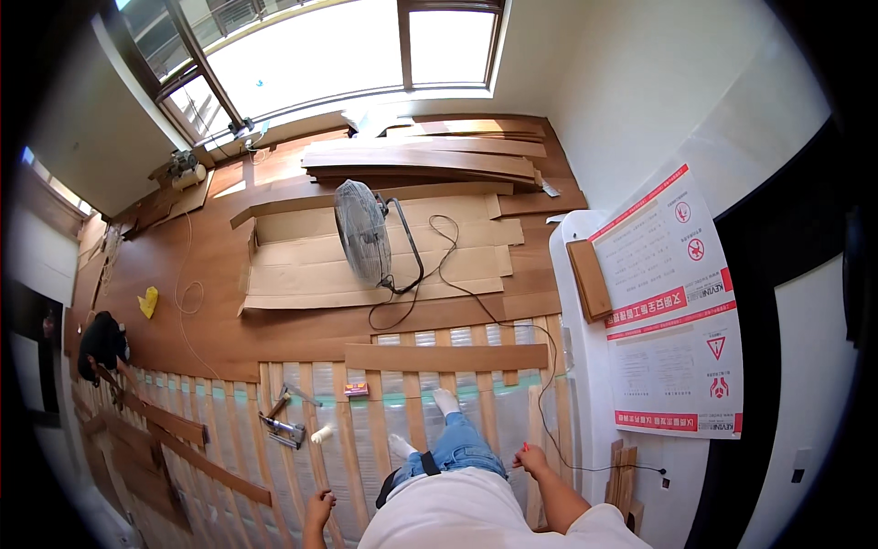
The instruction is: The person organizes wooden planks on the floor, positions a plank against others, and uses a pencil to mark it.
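A fan (363,235) stands on cardboard (293,284), before stacked planks (421,160) near the window (311,64). Nearer, one plank (448,358) lies across the battens (535,421); before its left end lies a box (357,390), with a tool (285,432) farther left.

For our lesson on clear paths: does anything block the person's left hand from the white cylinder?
Nothing visible stands between the left hand and the white cylinder; only floor battens lie below.
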`<control>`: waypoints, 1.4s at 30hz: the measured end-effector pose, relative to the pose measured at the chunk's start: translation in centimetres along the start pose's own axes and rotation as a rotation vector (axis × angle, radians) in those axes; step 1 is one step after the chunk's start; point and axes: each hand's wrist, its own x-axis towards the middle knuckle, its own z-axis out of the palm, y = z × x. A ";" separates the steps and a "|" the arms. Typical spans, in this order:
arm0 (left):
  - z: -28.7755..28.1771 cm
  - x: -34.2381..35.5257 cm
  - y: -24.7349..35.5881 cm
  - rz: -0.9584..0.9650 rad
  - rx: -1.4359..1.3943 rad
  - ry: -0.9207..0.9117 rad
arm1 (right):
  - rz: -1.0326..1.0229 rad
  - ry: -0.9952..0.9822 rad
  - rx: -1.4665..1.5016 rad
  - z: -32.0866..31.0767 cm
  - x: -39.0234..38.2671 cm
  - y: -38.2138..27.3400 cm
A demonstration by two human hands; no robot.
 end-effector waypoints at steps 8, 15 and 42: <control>4.1 -4.7 6.5 0.114 -0.274 0.224 | -0.187 -0.097 -0.177 -1.5 3.7 -13.5; 12.9 -9.7 -5.7 -0.174 -0.432 0.178 | -0.193 -0.046 -0.318 -1.8 7.5 -21.4; -6.5 6.4 -17.3 -0.189 -0.987 0.542 | -0.411 -0.402 -0.785 36.8 -6.8 -33.6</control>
